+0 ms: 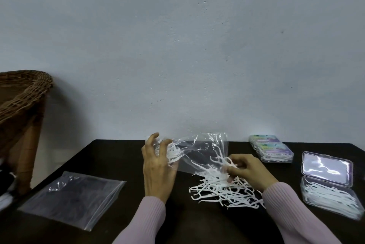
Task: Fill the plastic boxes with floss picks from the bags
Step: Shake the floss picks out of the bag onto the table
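Spanning the frame bottom: black table (122, 156). Flat empty bag (73, 198) at left. Clear bag (201, 150) at centre, left hand (158, 168) curled round its end. Open plastic box (329, 196) at right, part-filled. Closed boxes (270, 150) behind. Floss picks (221, 190) heaped at bag mouth, right hand (246, 170) pinching some.

White floss picks (221, 188) heaped beside lifted clear bag (199, 150).
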The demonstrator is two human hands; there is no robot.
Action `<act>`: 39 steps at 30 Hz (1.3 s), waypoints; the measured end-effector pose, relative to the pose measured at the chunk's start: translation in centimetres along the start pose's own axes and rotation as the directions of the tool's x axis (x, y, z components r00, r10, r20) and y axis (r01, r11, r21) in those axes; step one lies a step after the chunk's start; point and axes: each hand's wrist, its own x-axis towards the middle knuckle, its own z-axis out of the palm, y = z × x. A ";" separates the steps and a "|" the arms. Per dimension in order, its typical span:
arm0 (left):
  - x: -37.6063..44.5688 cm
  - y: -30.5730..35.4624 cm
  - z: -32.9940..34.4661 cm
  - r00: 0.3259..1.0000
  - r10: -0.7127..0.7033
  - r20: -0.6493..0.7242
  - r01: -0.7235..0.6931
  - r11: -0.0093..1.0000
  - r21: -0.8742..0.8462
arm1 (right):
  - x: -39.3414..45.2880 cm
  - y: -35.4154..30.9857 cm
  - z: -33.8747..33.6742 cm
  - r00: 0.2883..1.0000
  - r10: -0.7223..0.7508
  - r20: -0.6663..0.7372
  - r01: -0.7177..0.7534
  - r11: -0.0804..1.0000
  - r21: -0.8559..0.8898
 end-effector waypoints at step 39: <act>0.0 0.1 -0.2 0.988 -0.131 -0.084 0.132 0.991 -0.003 | 0.4 0.2 0.4 0.985 0.112 -0.129 -0.098 0.989 0.112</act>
